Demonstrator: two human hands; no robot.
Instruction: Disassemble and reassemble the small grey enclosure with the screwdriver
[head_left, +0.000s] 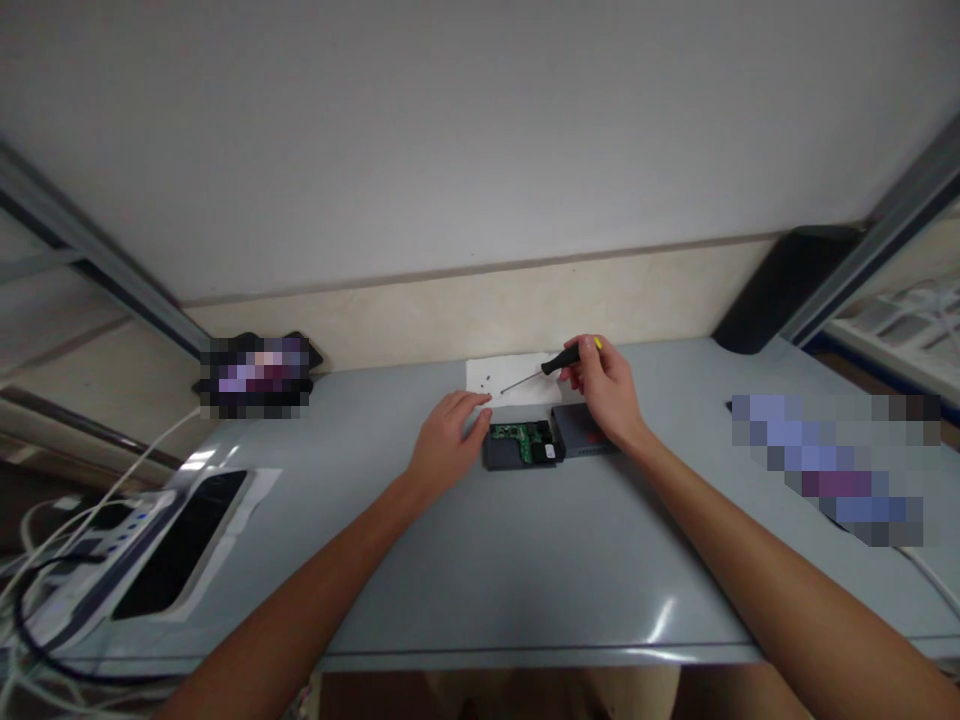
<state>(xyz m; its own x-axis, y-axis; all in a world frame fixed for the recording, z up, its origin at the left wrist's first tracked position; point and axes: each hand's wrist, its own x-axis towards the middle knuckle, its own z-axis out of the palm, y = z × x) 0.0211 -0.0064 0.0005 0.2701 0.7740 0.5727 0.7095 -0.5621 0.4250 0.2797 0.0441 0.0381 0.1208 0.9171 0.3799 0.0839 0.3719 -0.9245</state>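
My right hand point(606, 390) is closed around a screwdriver point(551, 366) with a black and yellow handle, its thin tip pointing left over a white sheet of paper point(517, 377). Tiny dark screws lie on that paper. My left hand point(448, 438) rests on the grey table, fingers together, touching the left end of a small opened device point(521, 445) whose green circuit board shows. A grey cover piece point(577, 430) lies right beside the device, under my right hand.
The grey table point(480, 560) runs to a front edge near me. A power strip point(97, 560) with white cables and a black rectangular opening point(184, 540) sit at the left. A black object point(780, 290) stands at the back right against the wall.
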